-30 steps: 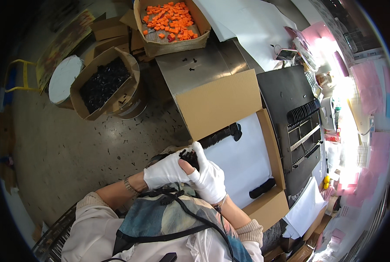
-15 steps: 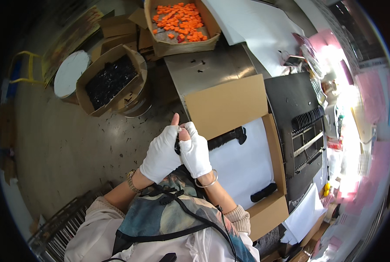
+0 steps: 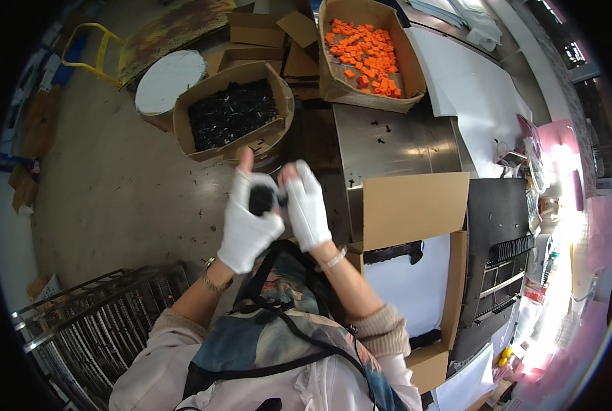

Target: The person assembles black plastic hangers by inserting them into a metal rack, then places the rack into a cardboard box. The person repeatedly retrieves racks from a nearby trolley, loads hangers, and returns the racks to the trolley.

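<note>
My left hand (image 3: 246, 222), in a white fingertip-free glove, is curled around a dark bundle of small black parts (image 3: 261, 200), with its thumb pointing up and away. Close beside it on the right, my right hand (image 3: 307, 212) wears the same kind of glove. Its fingers are bent together near the bundle, and motion blur hides what they pinch. Both hands hover above the floor, in front of the apron (image 3: 278, 322). To their right stands an open cardboard box (image 3: 415, 212) with white lining and black pieces (image 3: 393, 253) inside.
Beyond my hands, a box of small black parts (image 3: 234, 113) rests on a round drum. Farther right, a carton of orange pieces (image 3: 364, 58) sits on a metal table (image 3: 405, 140). A black rack (image 3: 107, 329) is at lower left, a black panel (image 3: 494, 226) right of the box.
The view has swung left, so the boxes and table appear farther right. My hands have drawn slightly apart, and the black bundle in the left palm now shows.
</note>
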`<state>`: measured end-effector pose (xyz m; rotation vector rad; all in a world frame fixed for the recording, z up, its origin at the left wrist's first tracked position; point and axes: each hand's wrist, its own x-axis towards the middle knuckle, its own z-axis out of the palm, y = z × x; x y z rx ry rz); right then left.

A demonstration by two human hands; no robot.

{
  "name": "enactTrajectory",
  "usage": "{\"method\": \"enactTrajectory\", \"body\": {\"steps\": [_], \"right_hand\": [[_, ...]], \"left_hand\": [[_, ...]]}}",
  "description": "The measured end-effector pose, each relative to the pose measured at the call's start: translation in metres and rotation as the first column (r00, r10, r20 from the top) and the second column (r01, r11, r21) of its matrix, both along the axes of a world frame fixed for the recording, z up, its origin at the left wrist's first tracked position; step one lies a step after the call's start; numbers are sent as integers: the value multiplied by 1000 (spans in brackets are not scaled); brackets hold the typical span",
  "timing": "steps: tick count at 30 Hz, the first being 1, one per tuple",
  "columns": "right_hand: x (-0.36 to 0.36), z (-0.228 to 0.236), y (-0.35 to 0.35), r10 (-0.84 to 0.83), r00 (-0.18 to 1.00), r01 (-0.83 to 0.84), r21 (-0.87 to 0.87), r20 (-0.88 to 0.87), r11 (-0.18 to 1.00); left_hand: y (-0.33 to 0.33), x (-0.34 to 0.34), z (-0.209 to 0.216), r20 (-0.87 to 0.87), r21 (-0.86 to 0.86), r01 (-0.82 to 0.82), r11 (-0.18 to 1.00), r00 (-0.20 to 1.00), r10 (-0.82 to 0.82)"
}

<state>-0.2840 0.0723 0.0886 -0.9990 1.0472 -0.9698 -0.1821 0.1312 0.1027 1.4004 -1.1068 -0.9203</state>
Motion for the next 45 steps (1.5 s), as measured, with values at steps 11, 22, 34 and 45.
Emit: {"method": "enactTrajectory", "body": {"steps": [11, 22, 34, 45], "right_hand": [[-26, -8, -14, 89, 866, -280, -329, -492, 902], [-228, 8, 206, -293, 937, 257, 189, 190, 948], [-361, -61, 377, -223, -279, 358, -317, -934, 878], [-384, -92, 388, -22, -452, 416, -232, -892, 880]], "left_hand": [[-7, 19, -32, -980, -35, -61, 998, 197, -23], [40, -189, -17, -142, -75, 922, 380, 367, -919], [151, -403, -129, 773, 187, 962, -200, -270, -574], [190, -437, -159, 772, 234, 963, -134, -268, -576]]}}
